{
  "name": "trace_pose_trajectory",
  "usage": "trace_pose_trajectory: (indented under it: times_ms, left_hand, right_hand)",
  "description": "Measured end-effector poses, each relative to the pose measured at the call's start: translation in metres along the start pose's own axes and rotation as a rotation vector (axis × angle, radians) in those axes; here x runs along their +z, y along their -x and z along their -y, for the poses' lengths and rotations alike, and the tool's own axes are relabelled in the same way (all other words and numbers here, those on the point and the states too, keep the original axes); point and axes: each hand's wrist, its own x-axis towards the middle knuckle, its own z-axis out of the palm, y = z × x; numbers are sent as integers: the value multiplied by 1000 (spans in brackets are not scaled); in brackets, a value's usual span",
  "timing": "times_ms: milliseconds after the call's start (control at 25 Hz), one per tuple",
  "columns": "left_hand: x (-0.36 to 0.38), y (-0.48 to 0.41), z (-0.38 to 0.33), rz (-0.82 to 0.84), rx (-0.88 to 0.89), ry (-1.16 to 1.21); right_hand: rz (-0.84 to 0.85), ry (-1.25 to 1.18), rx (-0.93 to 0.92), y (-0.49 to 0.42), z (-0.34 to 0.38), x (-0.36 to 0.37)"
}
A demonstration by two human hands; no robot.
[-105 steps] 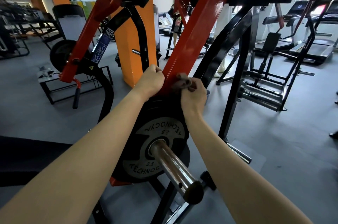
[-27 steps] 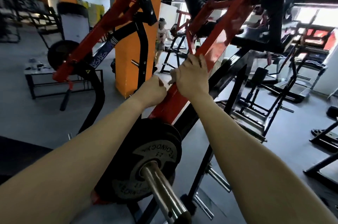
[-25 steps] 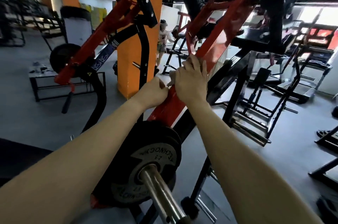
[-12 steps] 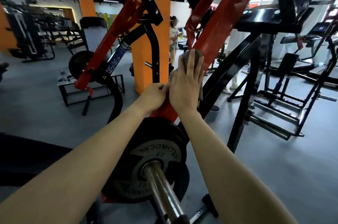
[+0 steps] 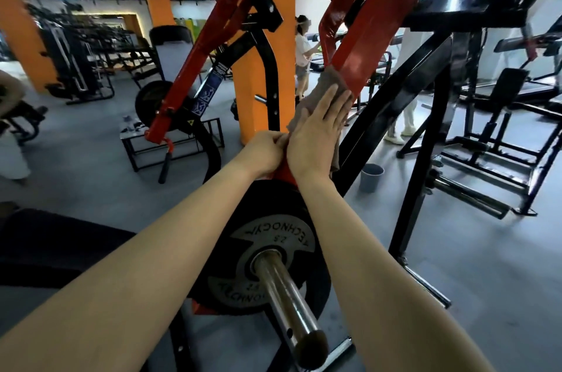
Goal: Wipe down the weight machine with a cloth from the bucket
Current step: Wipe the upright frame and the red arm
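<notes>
Head camera, looking down along both bare forearms, which reach forward and meet at the red lever arm (image 5: 365,46) of the weight machine. The right hand (image 5: 316,131) lies flat against the arm's face, its fingers straight, close together and pointing up the slope, pressing the brownish cloth (image 5: 324,82) onto the metal. The cloth shows above the fingertips and hangs out on both sides of the palm. The left hand (image 5: 264,152) sits just left of the right, touching it, with its fingers curled round the red lever arm's left edge. Whether it also catches the cloth's lower corner I cannot tell. At the arm's lower end a black weight plate (image 5: 267,256) sits on a steel bar (image 5: 286,295). A grey bucket (image 5: 371,177) stands on the floor to the arm's right, and an orange pillar (image 5: 267,37) rises to its left.
</notes>
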Motion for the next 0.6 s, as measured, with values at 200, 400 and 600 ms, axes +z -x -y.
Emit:
trace_pose_trajectory:
  times_ms: [200, 400, 600]
  left_hand:
    - [-8, 8, 3, 90, -48, -338]
    - [-33, 30, 17, 199, -122, -365]
    - [-42, 30, 37, 195, -57, -188]
  right_hand:
    - [102, -36, 39, 31, 6, -10]
    - [52, -11, -171, 49, -6, -15]
    - [391, 599, -446, 43, 27, -9]
